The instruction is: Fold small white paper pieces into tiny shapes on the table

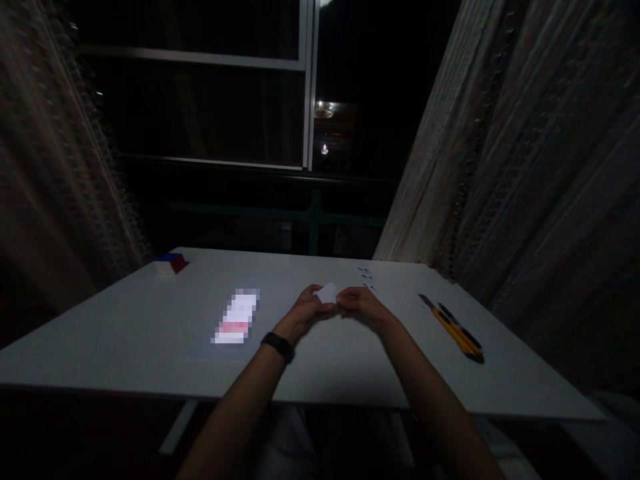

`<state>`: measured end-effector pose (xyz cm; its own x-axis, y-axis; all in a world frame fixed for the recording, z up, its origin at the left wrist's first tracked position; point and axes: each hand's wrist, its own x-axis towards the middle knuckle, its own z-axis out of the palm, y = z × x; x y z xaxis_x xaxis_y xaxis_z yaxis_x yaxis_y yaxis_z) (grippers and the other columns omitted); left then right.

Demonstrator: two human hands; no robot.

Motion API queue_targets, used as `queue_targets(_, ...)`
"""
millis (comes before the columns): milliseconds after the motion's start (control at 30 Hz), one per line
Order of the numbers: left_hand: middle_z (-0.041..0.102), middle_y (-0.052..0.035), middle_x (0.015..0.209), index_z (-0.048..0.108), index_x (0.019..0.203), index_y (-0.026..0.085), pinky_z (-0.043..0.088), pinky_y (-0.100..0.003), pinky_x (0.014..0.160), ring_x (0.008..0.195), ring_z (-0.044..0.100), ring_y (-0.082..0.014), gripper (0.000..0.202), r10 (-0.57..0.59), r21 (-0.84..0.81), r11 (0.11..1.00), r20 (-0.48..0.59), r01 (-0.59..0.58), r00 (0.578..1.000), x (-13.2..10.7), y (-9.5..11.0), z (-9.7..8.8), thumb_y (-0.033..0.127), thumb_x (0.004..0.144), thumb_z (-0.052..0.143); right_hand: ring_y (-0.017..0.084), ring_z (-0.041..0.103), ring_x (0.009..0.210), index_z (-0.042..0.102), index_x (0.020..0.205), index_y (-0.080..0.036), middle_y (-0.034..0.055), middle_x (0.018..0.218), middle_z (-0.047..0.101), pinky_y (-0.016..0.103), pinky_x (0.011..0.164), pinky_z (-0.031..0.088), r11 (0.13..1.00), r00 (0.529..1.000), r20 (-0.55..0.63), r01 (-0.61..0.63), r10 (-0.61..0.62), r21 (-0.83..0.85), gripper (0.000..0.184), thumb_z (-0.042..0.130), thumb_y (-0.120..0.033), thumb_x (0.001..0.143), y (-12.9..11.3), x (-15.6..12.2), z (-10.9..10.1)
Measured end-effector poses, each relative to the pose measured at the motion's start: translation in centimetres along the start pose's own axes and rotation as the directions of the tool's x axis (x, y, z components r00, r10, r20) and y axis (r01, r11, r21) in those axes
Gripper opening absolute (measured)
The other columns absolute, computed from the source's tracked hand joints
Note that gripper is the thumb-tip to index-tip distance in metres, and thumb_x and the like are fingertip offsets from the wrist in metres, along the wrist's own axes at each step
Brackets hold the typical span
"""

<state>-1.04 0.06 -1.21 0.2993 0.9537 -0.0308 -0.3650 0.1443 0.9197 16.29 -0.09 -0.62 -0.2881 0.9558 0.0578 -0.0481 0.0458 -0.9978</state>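
- Paper [327,293], one, white: over the table [140,333], in hand, not yet laid down; whether folded, I cannot tell.
- My left hand [309,308]: grasping it.
- My right hand [363,302]: fingers pinching its right edge.
- Cutter [455,331], yellow: lying right, unheld.
- Dark bits [367,278]: beyond my right hand.

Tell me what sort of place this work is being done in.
Probably a room in a home, seemingly at night: a white flat-topped table stands before a black-paned window with a pale straight frame, and long pale striped fabric curtains hang on either side.
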Motion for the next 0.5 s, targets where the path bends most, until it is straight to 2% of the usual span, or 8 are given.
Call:
queue_targets(100,0.057,0.0036,0.059,0.047,0.09,0.014,0.044,-0.022,0.051,0.049,0.054,-0.009,0.056,0.051,0.104,0.993,0.004,-0.051,0.999,-0.1,0.2,-0.2,0.009,0.043,0.079,0.011,0.055,0.047,0.06,0.069,-0.012,0.0004,0.054,0.06,0.025,0.049,0.041,1.0,1.0,-0.01,0.014,-0.014,-0.02,0.035,0.08,-0.033,0.05,0.3,0.4,0.8)
queue_targets(167,0.06,0.0,0.062,0.051,0.086,0.012,0.042,-0.021,0.05,0.051,0.055,-0.0097,0.051,0.096,0.16,0.982,0.034,-0.1,0.995,-0.1,0.3,-0.3,0.017,0.044,0.08,0.011,0.053,0.044,0.057,0.066,-0.013,-0.0011,0.05,0.059,0.024,0.047,0.039,0.999,0.999,-0.039,0.028,-0.03,-0.033,0.036,0.081,-0.034,0.048,0.4,0.7,1.3)
queue_targets(267,0.061,-0.0023,0.065,0.056,0.078,0.011,0.04,-0.02,0.05,0.054,0.055,-0.01,0.045,0.179,0.233,0.956,0.021,-0.179,0.984,0.0,0.4,-0.4,0.023,0.043,0.081,0.01,0.052,0.042,0.055,0.065,-0.014,-0.0015,0.047,0.058,0.023,0.044,0.037,0.997,0.999,-0.037,0.037,-0.04,-0.061,0.036,0.079,-0.037,0.052,0.5,0.9,1.6)
queue_targets(333,0.059,-0.0006,0.061,0.057,0.075,0.011,0.036,-0.019,0.046,0.051,0.051,-0.0082,0.041,0.214,0.291,0.934,0.007,-0.207,0.977,0.1,0.3,-0.6,0.026,0.044,0.081,0.01,0.052,0.042,0.055,0.065,-0.014,-0.0007,0.047,0.058,0.023,0.044,0.037,0.995,0.999,0.002,0.032,-0.032,-0.094,0.035,0.076,-0.04,0.056,0.5,0.8,1.7)
queue_targets(433,0.053,0.0028,0.052,0.059,0.071,0.011,0.029,-0.018,0.042,0.044,0.044,-0.0059,0.038,0.217,0.344,0.916,0.003,-0.205,0.976,0.1,0.5,-0.7,0.028,0.045,0.081,0.01,0.053,0.041,0.055,0.066,-0.014,-0.0003,0.049,0.059,0.022,0.042,0.036,0.989,0.998,0.041,0.047,-0.041,-0.139,0.034,0.073,-0.042,0.06,0.4,0.7,1.5)
queue_targets(500,0.054,0.0023,0.053,0.06,0.071,0.01,0.029,-0.019,0.043,0.045,0.045,-0.0064,0.036,0.187,0.329,0.927,0.009,-0.18,0.982,-0.2,0.7,-0.7,0.026,0.045,0.081,0.01,0.052,0.041,0.056,0.068,-0.014,-0.0002,0.05,0.059,0.021,0.041,0.034,0.985,0.997,0.059,0.061,-0.052,-0.16,0.033,0.071,-0.043,0.063,0.5,0.7,1.4)
